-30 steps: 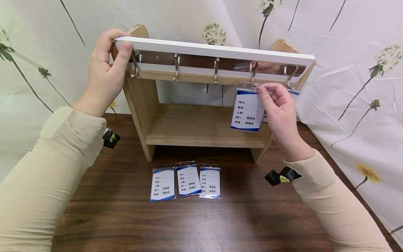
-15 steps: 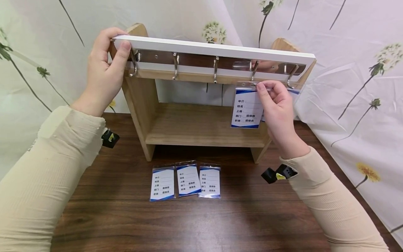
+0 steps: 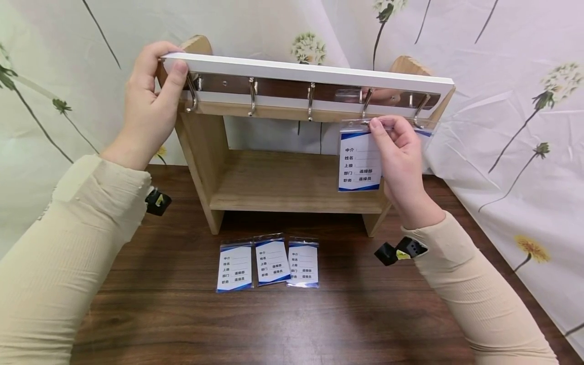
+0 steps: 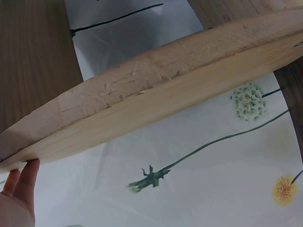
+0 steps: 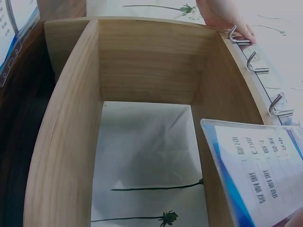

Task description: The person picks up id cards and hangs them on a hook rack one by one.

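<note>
My left hand [image 3: 150,101] grips the left end of the white hook rail [image 3: 283,67], thumb in front and fingers behind. In the right wrist view that hand shows at the far end of the rail. My right hand [image 3: 401,157] pinches the top edge of a clear-sleeved name badge [image 3: 359,162] just below the fourth hook [image 3: 367,104]. Whether the badge's slot is on that hook cannot be seen clearly. Behind the right hand, a second badge [image 3: 424,133] is at the fifth hook [image 3: 421,110], mostly hidden.
Three more badges [image 3: 235,267] lie side by side on the dark wooden table [image 3: 283,324], in front of the wooden shelf stand [image 3: 296,182]. The other hooks [image 3: 311,101] toward the left carry nothing. A floral cloth [image 3: 511,126] stands behind and to the right.
My right hand has shifted slightly left with the badge, which now hangs straighter below the fourth hook. The left hand keeps its grip on the rail.
</note>
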Demonstrator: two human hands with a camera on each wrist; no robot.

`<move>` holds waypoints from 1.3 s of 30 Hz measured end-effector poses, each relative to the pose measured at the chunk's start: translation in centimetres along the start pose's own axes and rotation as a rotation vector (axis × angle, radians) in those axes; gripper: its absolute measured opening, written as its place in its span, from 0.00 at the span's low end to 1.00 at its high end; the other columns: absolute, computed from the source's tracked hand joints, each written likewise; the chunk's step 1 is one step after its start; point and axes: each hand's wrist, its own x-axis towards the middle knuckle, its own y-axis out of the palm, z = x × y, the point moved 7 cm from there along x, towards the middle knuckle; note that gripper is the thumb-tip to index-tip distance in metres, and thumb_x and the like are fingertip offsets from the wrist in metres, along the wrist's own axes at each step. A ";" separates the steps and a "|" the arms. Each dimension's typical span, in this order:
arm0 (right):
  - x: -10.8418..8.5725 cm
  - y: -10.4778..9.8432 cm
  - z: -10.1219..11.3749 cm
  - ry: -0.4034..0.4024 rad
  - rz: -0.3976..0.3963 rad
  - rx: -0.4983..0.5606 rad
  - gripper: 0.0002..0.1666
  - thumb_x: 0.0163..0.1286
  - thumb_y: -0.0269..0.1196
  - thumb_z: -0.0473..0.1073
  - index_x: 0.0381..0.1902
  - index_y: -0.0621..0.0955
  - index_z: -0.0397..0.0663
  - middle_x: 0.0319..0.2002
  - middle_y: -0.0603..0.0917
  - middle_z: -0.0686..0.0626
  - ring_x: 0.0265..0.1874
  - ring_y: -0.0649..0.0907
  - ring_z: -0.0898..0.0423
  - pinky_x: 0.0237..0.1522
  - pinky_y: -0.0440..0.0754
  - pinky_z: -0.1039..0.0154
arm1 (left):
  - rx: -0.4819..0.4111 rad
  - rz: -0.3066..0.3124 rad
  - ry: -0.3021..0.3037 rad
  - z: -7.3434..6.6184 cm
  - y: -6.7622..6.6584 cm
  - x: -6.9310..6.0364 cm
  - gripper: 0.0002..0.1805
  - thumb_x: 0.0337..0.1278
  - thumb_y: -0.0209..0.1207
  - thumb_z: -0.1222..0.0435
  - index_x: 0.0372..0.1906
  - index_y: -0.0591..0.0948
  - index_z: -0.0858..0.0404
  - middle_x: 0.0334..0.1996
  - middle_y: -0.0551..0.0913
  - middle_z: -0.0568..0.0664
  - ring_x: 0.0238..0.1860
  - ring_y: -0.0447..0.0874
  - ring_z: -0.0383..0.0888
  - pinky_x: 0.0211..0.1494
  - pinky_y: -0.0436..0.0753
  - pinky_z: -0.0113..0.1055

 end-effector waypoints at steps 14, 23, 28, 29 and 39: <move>0.0 0.4 -0.4 0.072 -0.024 0.070 0.14 0.74 0.56 0.33 0.31 0.80 0.56 0.29 0.81 0.60 0.32 0.77 0.65 0.40 0.73 0.71 | 0.023 0.001 0.032 -0.3 -0.2 0.0 0.18 0.73 0.51 0.61 0.58 0.74 0.68 0.38 0.73 0.30 0.35 0.69 0.33 0.34 0.70 0.25; 0.1 0.6 -0.4 0.076 -0.004 0.061 0.14 0.75 0.55 0.36 0.30 0.79 0.58 0.29 0.82 0.61 0.32 0.78 0.64 0.39 0.73 0.70 | 0.022 0.011 0.041 -0.4 -0.2 0.0 0.17 0.74 0.50 0.62 0.58 0.74 0.69 0.40 0.72 0.28 0.37 0.69 0.33 0.38 0.67 0.26; 0.2 0.8 -0.5 0.100 0.008 0.036 0.13 0.75 0.56 0.37 0.30 0.79 0.58 0.31 0.81 0.60 0.35 0.78 0.62 0.41 0.73 0.68 | 0.008 0.010 0.022 -0.1 -0.5 0.0 0.16 0.74 0.50 0.62 0.58 0.75 0.66 0.39 0.73 0.31 0.36 0.69 0.34 0.35 0.70 0.25; 0.2 0.8 -0.5 0.113 0.012 0.039 0.13 0.75 0.56 0.38 0.30 0.79 0.58 0.32 0.81 0.59 0.36 0.78 0.62 0.42 0.73 0.68 | 0.011 0.009 0.019 -0.1 -0.5 0.0 0.16 0.74 0.50 0.62 0.58 0.75 0.66 0.39 0.73 0.31 0.35 0.69 0.34 0.34 0.70 0.25; 0.4 0.7 -1.5 0.171 -0.018 0.058 0.12 0.76 0.55 0.38 0.30 0.79 0.56 0.33 0.78 0.57 0.36 0.76 0.62 0.43 0.73 0.69 | 0.014 0.027 0.009 -0.2 0.0 0.0 0.16 0.74 0.50 0.61 0.58 0.74 0.65 0.39 0.73 0.31 0.37 0.70 0.35 0.35 0.71 0.26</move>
